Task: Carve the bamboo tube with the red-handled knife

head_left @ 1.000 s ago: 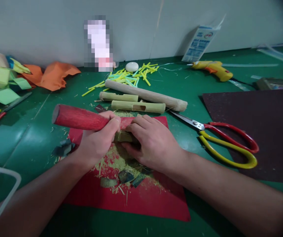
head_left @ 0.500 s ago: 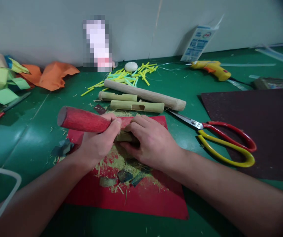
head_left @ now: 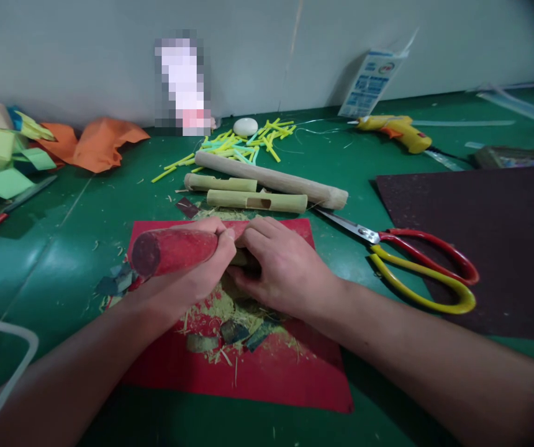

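My left hand (head_left: 208, 264) is wrapped round the thick red wooden handle (head_left: 176, 251) of a tool; its working end is hidden behind my hands. Right beside it, my right hand (head_left: 283, 264) grips a short bamboo piece (head_left: 244, 259), mostly covered by the fingers. Both hands are over a red sheet (head_left: 234, 388) strewn with bamboo shavings (head_left: 218, 304) and dark green peelings (head_left: 234, 331). Just beyond lie a bamboo tube with a cut notch (head_left: 234, 198), another bamboo tube (head_left: 223, 183) and a pale wooden stick (head_left: 276, 178).
Scissors (head_left: 368, 234) with red and yellow handles lie at the right, partly on a dark brown board (head_left: 495, 248). A yellow glue gun (head_left: 395, 130), yellow and turquoise sticks (head_left: 230, 149) and a white oval object (head_left: 245, 127) are farther back. Orange paper (head_left: 102, 146) lies left.
My left hand has turned the red handle so its butt end faces more toward me and sits lower and farther right. My right hand stays nearly in place on the bamboo piece.
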Motion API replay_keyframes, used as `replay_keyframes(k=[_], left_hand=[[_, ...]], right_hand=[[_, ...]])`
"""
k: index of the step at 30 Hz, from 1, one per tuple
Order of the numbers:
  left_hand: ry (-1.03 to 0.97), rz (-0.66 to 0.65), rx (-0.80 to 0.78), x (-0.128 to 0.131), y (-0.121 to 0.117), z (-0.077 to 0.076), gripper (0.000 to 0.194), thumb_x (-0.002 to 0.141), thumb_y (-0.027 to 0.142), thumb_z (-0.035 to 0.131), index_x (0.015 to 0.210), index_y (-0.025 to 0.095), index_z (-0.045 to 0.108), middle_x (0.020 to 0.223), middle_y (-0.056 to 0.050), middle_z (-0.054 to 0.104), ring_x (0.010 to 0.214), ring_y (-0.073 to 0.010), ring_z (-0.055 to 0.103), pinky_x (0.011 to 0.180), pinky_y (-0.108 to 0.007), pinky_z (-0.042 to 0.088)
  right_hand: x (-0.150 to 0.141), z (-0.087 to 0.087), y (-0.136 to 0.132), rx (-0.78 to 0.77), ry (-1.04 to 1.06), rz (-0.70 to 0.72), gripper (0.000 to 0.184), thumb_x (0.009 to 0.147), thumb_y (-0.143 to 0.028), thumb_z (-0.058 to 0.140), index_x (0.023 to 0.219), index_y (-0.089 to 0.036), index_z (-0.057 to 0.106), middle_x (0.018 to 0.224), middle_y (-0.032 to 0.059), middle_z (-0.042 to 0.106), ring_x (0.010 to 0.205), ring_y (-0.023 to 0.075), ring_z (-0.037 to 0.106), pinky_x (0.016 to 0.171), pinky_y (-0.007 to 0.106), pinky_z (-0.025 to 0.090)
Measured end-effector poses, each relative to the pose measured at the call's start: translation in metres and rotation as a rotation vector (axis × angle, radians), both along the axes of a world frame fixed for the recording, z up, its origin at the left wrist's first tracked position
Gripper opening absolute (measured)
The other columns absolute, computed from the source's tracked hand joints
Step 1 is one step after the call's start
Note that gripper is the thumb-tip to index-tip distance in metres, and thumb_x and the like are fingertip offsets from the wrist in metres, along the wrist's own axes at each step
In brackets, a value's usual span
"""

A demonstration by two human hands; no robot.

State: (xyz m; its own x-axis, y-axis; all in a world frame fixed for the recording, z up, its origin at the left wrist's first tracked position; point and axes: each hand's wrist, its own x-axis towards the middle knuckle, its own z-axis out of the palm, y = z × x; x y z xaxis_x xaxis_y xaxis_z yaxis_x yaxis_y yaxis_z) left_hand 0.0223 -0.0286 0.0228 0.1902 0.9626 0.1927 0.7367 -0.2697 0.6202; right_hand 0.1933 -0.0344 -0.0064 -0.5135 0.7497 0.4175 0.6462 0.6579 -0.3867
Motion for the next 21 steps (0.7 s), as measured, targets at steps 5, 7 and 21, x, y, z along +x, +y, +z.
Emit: replay_keyframes(k=[5,7,21], left_hand=[[-0.110,-0.064,0.021,-0.003,0.004,-0.011,0.029,0.092,0.031,0.044,0.064,0.021,0.044,0.067,0.001,0.055,0.064,-0.0141,0.049,0.060,-0.029,0.038],[-0.131,-0.060,0.025,-0.002,0.007,-0.013,0.028,0.090,0.029,0.045,0.063,0.022,0.042,0.065,0.001,0.053,0.064,-0.0143,0.048,0.059,-0.030,0.038],[-0.392,-0.003,-0.031,0.001,0.001,-0.010,0.031,0.080,0.024,0.047,0.052,0.021,0.034,0.054,0.002,0.035,0.056,-0.0126,0.036,0.057,-0.028,0.037]], right_hand=[[0.002,0.000,0.003,-0.056,0.047,0.029,0.011,0.085,-0.025,0.062,0.085,-0.015,0.059,0.090,0.0110,0.064,0.083,0.0214,0.053,0.073,0.034,0.045],[0.003,0.001,0.005,-0.102,0.079,0.044,0.012,0.085,-0.027,0.064,0.084,-0.016,0.059,0.089,0.0098,0.063,0.084,0.0205,0.054,0.073,0.033,0.045],[0.002,0.002,0.008,-0.158,0.113,0.050,0.019,0.080,-0.024,0.066,0.073,-0.020,0.049,0.079,0.0034,0.056,0.077,0.0166,0.048,0.066,0.030,0.037]])
